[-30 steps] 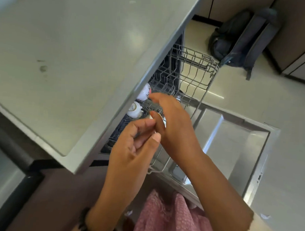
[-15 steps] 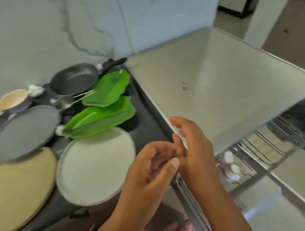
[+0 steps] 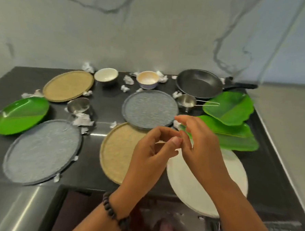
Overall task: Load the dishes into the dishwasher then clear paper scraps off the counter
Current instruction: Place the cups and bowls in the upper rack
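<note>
- Closest in: left hand and right hand hang together over the counter, fingertips nearly meeting. Left fingers loosely curled, thumb near forefinger, nothing held that I can see; right fingers relaxed and a bit spread, also nothing in them.
- Right under them: white plate at the front edge, tan plate just left of it, its far rim tucked under the grey plate.
- Front left: big grey plate, green plate beyond it.
- Mid right: leaf plates, stacked. Steel cup w/ wire handle, another steel cup left.
- Far row: second tan plate, two bowls, frying pan.
- Paper scraps dotted everywhere btwn dishes.
- Next pick, my read: white plate is nearest (overhangs the edge, so easy grab) — take by rim, two hands if heavy, lift straight up so neighbours don't shift. Scraps last.
- No brands, labels or writing readable anywhere.
</note>
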